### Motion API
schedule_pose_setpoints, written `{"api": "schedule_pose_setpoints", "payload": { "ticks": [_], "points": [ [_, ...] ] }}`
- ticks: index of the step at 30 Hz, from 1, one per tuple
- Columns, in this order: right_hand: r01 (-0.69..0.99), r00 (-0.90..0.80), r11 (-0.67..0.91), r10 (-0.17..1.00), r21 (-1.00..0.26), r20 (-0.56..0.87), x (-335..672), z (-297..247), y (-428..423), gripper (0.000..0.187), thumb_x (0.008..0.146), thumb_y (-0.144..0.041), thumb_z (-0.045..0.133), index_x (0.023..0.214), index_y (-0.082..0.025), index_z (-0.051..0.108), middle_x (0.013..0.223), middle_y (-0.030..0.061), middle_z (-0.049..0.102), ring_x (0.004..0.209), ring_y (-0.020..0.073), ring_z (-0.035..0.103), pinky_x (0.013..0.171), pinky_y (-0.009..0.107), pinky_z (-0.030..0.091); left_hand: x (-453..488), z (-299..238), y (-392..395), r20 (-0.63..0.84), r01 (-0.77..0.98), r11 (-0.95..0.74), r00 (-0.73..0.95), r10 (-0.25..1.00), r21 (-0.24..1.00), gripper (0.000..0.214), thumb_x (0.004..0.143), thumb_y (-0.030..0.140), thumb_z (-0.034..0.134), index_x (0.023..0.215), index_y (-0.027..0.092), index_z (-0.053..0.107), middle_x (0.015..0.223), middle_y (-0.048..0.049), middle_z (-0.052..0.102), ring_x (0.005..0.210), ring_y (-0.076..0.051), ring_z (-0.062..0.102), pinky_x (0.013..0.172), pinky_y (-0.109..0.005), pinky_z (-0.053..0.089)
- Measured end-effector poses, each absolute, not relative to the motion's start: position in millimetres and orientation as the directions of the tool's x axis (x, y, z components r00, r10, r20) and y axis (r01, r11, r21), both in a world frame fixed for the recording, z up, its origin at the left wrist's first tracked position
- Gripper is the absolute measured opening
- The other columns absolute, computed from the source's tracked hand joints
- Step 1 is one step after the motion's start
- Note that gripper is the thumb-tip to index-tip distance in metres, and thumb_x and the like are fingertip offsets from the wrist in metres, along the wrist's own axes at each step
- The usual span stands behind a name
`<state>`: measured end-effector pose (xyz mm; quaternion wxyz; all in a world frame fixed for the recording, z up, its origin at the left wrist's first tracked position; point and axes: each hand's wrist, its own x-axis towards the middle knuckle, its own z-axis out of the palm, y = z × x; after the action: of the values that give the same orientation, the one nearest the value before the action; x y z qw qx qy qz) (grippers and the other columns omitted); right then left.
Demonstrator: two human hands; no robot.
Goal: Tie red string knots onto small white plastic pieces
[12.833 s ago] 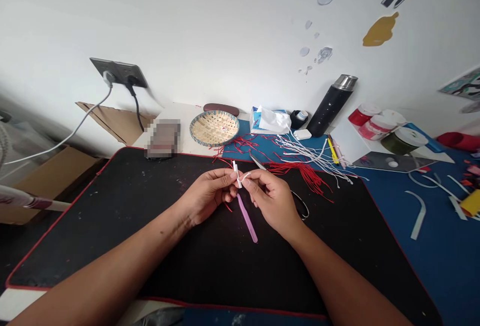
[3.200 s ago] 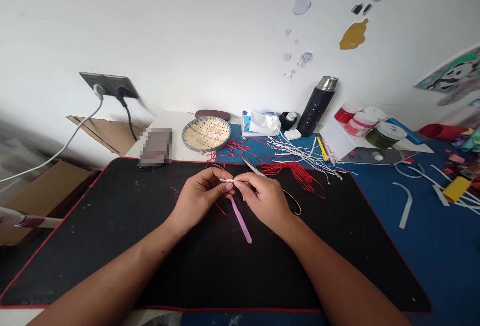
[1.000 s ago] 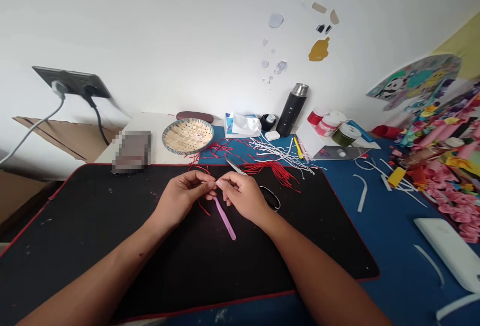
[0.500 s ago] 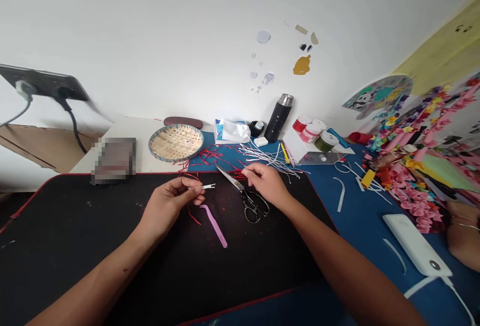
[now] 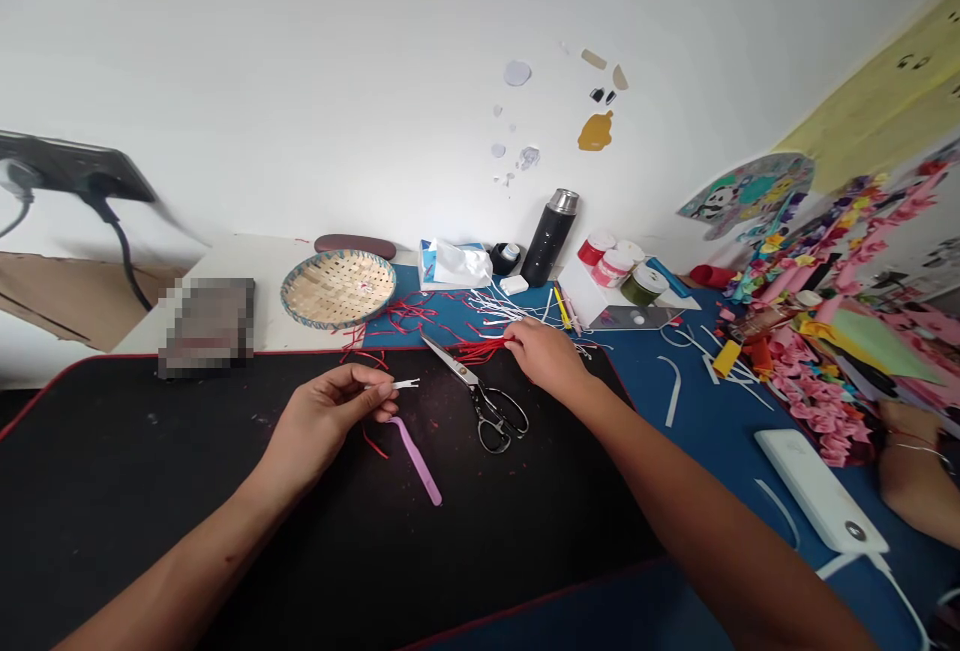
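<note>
My left hand (image 5: 337, 409) pinches a small white strip (image 5: 406, 385) with a forked tip, held over the black mat. My right hand (image 5: 547, 359) has its fingers closed at the near ends of the white cords (image 5: 487, 303) and beside the red cords (image 5: 480, 351); whether a cord is between the fingertips is hidden. Between my hands lie scissors (image 5: 472, 381), blades pointing away to the left. Pink tweezers (image 5: 417, 464) rest on the mat just right of my left hand.
Behind the mat (image 5: 315, 551) stand a woven basket (image 5: 337, 288), a tissue box (image 5: 454, 264), a black flask (image 5: 550, 237) and several thread spools (image 5: 645, 283). On the right are a white power bank (image 5: 821, 491), pink paper flowers (image 5: 825, 401) and another person's arm (image 5: 919, 471).
My right hand has moved away from me and slightly right, from above the scissors to the cords. My left hand keeps the white strip. The whole view has shifted slightly.
</note>
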<state>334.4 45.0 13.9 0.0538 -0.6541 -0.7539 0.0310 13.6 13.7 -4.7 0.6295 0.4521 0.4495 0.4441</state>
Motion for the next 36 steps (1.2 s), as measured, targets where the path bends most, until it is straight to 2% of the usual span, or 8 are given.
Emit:
{"api": "schedule_pose_setpoints", "payload": {
  "ticks": [10,17,20,22,25,27,31,36],
  "points": [
    [0.982,-0.143,0.148,0.989,-0.119,0.047,338.1,18.5,47.7,0.018,0.104,-0.022,0.056,0.098,-0.021,0.074,0.105,0.0075,0.073,0.087,0.022,0.067,0.071,0.03,0.038,14.2,-4.8,14.6,-0.179,-0.171,0.215,0.204,0.962,0.961,0.036,0.066,0.046,0.096,0.081,0.018,0.08,0.074,-0.0057,0.076,0.067,-0.018,0.071,0.065,-0.027,0.061],
    [0.952,-0.121,0.146,0.987,-0.268,0.108,332.8,32.8,42.3,0.015,0.101,-0.021,0.058,0.096,-0.021,0.072,0.106,0.0062,0.075,0.092,0.0201,0.069,0.077,0.029,0.044,14.7,-5.6,14.5,-0.212,-0.254,0.275,0.248,0.945,0.927,0.032,0.069,0.039,0.097,0.083,0.016,0.08,0.074,-0.0051,0.076,0.067,-0.015,0.071,0.063,-0.02,0.06],
    [0.903,-0.094,0.133,0.989,-0.409,0.115,323.3,42.2,41.6,0.013,0.099,-0.025,0.058,0.097,-0.021,0.07,0.097,0.0035,0.076,0.082,0.0171,0.07,0.074,0.028,0.049,16.3,-5.0,14.1,-0.262,-0.352,0.342,0.257,0.93,0.871,0.032,0.065,0.034,0.1,0.082,0.014,0.081,0.075,-0.0057,0.077,0.065,-0.014,0.072,0.061,-0.017,0.059],
    [0.72,-0.027,0.049,0.999,-0.692,0.043,312.4,47.9,40.3,0.014,0.096,-0.031,0.06,0.095,-0.019,0.068,0.083,0.0014,0.073,0.062,0.0145,0.067,0.062,0.028,0.049,17.5,-3.8,13.6,-0.312,-0.425,0.4,0.264,0.913,0.812,0.031,0.063,0.028,0.101,0.081,0.013,0.081,0.075,-0.0067,0.078,0.063,-0.014,0.072,0.059,-0.016,0.06],
    [0.388,-0.027,-0.066,0.996,-0.919,-0.082,287.5,48.6,34.2,0.014,0.089,-0.034,0.063,0.089,-0.019,0.063,0.081,0.0019,0.072,0.05,0.012,0.062,0.044,0.024,0.042,18.7,-0.9,13.0,-0.392,-0.526,0.48,0.277,0.877,0.702,0.023,0.066,0.013,0.097,0.081,0.011,0.08,0.074,-0.0075,0.078,0.061,-0.013,0.073,0.058,-0.015,0.061],
    [0.22,-0.063,-0.122,0.988,-0.968,-0.139,266.6,41.7,26.9,0.017,0.087,-0.036,0.064,0.09,-0.019,0.062,0.08,0.0016,0.072,0.046,0.0104,0.059,0.038,0.021,0.037,19.2,1.3,12.7,-0.44,-0.571,0.518,0.283,0.852,0.637,0.015,0.072,0.001,0.088,0.082,0.009,0.079,0.074,-0.0082,0.078,0.061,-0.013,0.074,0.059,-0.015,0.062],
    [0.07,-0.194,-0.245,0.948,-0.967,-0.254,226.5,19.5,11.7,0.028,0.086,-0.044,0.068,0.094,-0.019,0.061,0.067,-0.0014,0.069,0.039,0.0091,0.054,0.033,0.018,0.032,20.0,3.0,11.5,-0.494,-0.602,0.561,0.296,0.817,0.568,0.018,0.083,-0.009,0.071,0.083,0.008,0.077,0.075,-0.0102,0.079,0.06,-0.013,0.075,0.059,-0.015,0.063],
    [-0.004,-0.235,-0.224,0.948,-0.975,-0.217,203.5,5.9,7.8,0.03,0.084,-0.045,0.072,0.094,-0.018,0.064,0.063,-0.0031,0.065,0.04,0.008,0.052,0.035,0.018,0.034,20.0,0.7,9.7,-0.493,-0.553,0.614,0.371,0.787,0.563,0.018,0.087,-0.009,0.066,0.086,0.006,0.078,0.078,-0.0124,0.08,0.064,-0.014,0.076,0.065,-0.017,0.065]
  ]
}}
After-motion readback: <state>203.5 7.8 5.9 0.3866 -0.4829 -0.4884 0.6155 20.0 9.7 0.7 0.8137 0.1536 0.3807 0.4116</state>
